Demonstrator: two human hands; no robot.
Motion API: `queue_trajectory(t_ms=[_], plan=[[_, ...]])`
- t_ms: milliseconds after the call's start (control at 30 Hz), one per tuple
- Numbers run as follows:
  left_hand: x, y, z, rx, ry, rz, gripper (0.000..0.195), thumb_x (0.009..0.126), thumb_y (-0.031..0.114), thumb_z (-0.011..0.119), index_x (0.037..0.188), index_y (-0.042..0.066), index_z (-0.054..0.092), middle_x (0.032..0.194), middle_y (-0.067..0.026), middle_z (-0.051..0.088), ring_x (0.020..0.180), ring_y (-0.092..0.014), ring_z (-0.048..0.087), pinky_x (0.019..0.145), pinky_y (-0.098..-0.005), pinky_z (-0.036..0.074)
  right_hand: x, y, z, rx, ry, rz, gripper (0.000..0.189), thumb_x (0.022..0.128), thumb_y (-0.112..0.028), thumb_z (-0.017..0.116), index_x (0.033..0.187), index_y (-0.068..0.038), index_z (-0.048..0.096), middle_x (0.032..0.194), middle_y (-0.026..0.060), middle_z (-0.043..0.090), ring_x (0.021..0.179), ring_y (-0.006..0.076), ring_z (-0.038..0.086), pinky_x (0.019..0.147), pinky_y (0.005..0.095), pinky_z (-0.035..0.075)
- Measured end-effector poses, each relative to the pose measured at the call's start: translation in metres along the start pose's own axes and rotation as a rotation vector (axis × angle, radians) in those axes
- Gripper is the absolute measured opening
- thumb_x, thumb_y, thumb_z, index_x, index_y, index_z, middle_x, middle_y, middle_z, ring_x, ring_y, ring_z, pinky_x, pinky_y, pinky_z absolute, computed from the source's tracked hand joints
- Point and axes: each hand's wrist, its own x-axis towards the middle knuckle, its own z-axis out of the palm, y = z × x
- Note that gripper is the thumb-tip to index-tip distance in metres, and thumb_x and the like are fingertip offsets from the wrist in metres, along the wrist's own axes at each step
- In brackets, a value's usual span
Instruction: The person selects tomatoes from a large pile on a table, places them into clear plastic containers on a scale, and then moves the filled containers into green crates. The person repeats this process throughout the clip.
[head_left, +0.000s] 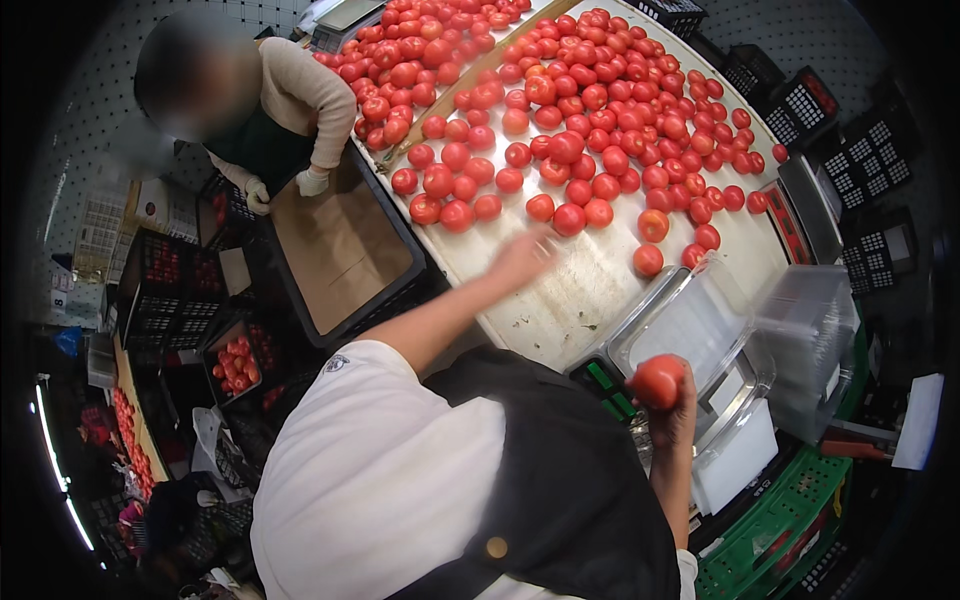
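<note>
My right hand (679, 414) grips a large red tomato (660, 381) above an open clear plastic clamshell container (686, 330). Under the container stands a scale with a lit green display (606, 391). My left hand (529, 259) reaches over the white tabletop (540, 315), close to the nearest loose tomatoes (569, 220). Motion blurs its fingers, so their pose is unclear. A broad heap of tomatoes (600, 105) covers the far part of the table.
A wooden divider (480, 71) splits the tomatoes. At left, a gloved person (307, 97) stands by a paper-lined black crate (337, 255). Stacked clear containers (802, 352) and a green crate (780, 517) are on my right. Black crates (866, 165) line the far right.
</note>
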Motion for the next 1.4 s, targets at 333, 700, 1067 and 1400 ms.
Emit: queue_trajectory(t_ms=[333,700,1067,1400], plan=[[0.025,-0.125,-0.068,0.987,0.130,-0.299,0.054,0.076,0.029,0.080,0.121,0.010,0.057,0.124,-0.0158,0.048,0.116,-0.039,0.050,0.094,-0.0498,0.052,-0.012,0.013,-0.020,0.273,0.084,0.026,0.065,0.094,-0.063,0.054,0.131,-0.009,0.050,0.110,0.0219,0.067,0.090,0.0412,0.070,0.066,0.0422,0.058],[0.033,-0.142,-0.064,0.887,-0.004,-0.327,0.065,0.076,0.024,0.076,0.135,0.014,0.051,0.139,-0.0221,0.044,0.125,-0.047,0.046,0.103,-0.0531,0.044,-0.027,-0.002,-0.044,0.533,0.216,-0.071,0.068,0.090,-0.059,0.066,0.136,-0.012,0.049,0.127,0.0292,0.059,0.105,0.0483,0.066,0.080,0.0476,0.061],[-0.004,-0.019,-0.004,-0.083,-0.198,-0.337,0.071,0.078,0.032,0.079,0.136,0.006,0.047,0.117,-0.0184,0.060,0.105,-0.027,0.063,0.092,-0.0371,0.051,-0.044,0.008,-0.071,0.346,0.271,-0.212,0.058,0.096,-0.041,0.065,0.141,-0.009,0.046,0.127,0.0222,0.057,0.103,0.0363,0.068,0.087,0.0425,0.059],[-0.033,0.174,0.129,0.484,-0.582,0.604,0.062,0.079,0.025,0.076,0.135,0.009,0.053,0.128,-0.0138,0.058,0.123,-0.034,0.053,0.106,-0.0495,0.039,-0.007,0.016,-0.069,-1.400,0.409,-0.638,0.064,0.080,-0.026,0.079,0.136,-0.010,0.052,0.132,0.0157,0.051,0.126,0.0342,0.052,0.112,0.0564,0.034]])
